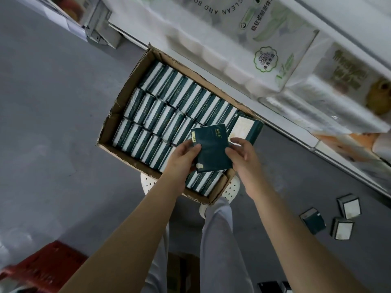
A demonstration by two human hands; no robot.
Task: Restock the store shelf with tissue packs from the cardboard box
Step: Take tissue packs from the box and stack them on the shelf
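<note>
Grey floor (53, 102); hands (184, 157) seemingly pinch tissue pack (213, 149)

white shelf pack (224, 24): "CLEAN AND SO…", "极致柔韧新体验" | its green badge (265, 59): "原生生活"

A white stool (231, 190) dotted with holes and, well apart, a red crate (42, 269), both on grey floor (53, 123)
</note>
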